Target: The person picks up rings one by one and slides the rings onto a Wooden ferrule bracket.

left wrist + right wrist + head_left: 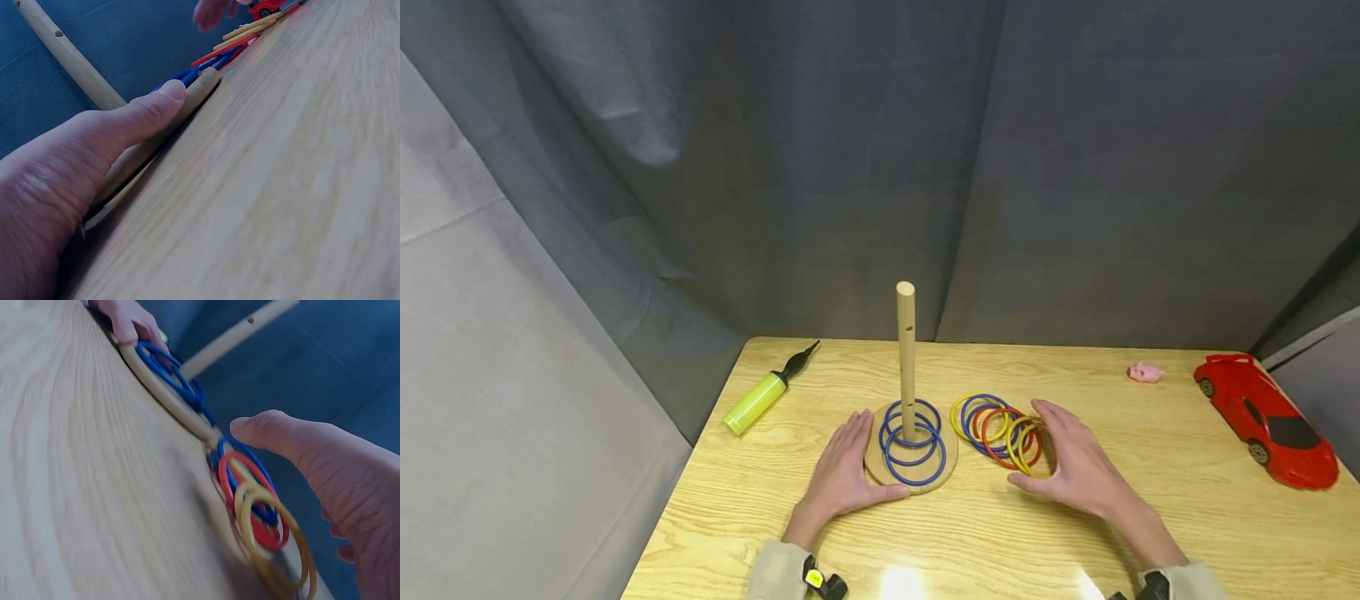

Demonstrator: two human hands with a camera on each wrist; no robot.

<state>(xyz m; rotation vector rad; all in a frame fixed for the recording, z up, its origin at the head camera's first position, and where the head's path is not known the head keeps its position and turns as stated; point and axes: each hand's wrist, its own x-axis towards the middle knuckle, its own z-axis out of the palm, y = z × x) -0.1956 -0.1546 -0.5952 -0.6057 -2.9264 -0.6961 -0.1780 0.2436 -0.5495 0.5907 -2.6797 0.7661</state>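
Observation:
A wooden ring-toss stand (906, 358), a round base with an upright peg, is on the table with several blue rings (916, 479) around the peg's foot. My left hand (846, 471) grips the base's left side. Its thumb (147, 115) lies over the rim in the left wrist view, while its other fingers are hidden there. Right of the base, several yellow, blue and red rings (989, 462) overlap in a loose pile. My right hand (1078, 462) is spread at the pile's right side, thumb and fingers apart, beside the yellow rings (250, 531).
A green hand pump (756, 404) with a black nozzle lies at the table's back left. Toward the back right are a small pink pig (1145, 372) and a red toy car (1266, 421). Grey curtains (865, 167) hang behind the wooden table (962, 550).

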